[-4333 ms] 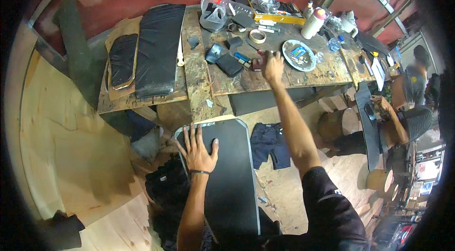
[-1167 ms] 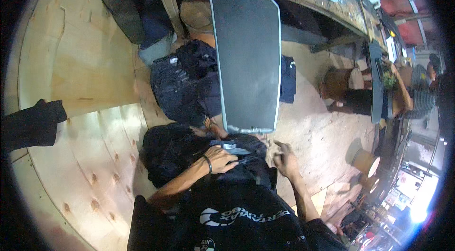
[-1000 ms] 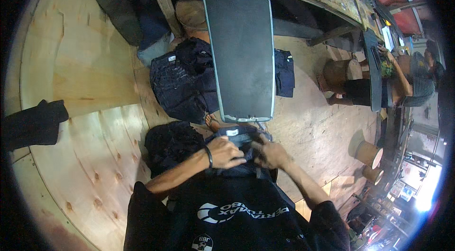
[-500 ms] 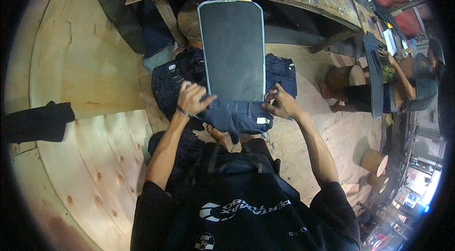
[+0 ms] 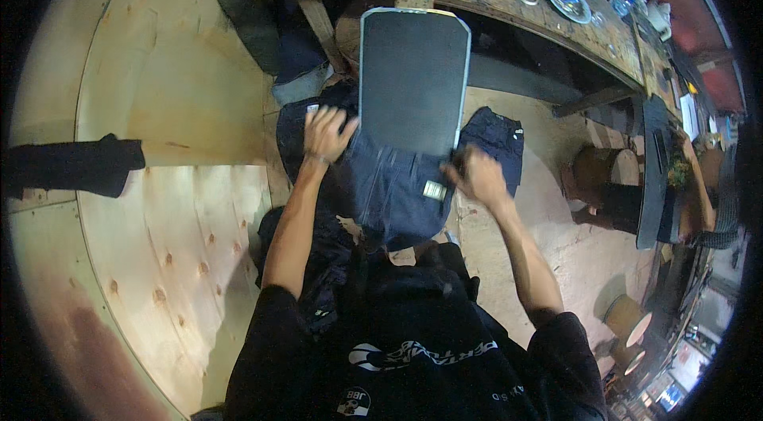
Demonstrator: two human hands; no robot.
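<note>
A dark blue garment (image 5: 397, 195) is drawn over the near end of a long black padded board (image 5: 413, 79). The left hand (image 5: 327, 133) lies at its 10 o'clock corner, fingers spread flat on the cloth. The right hand (image 5: 475, 175) is at its 3 o'clock edge, fingers curled shut on the fabric. The board's far end, at 12 o'clock, reaches the cluttered wooden bench (image 5: 509, 0). More dark clothes (image 5: 493, 135) lie beyond the board's right edge. Bare plywood floor (image 5: 175, 183) opens wide toward 9 o'clock.
</note>
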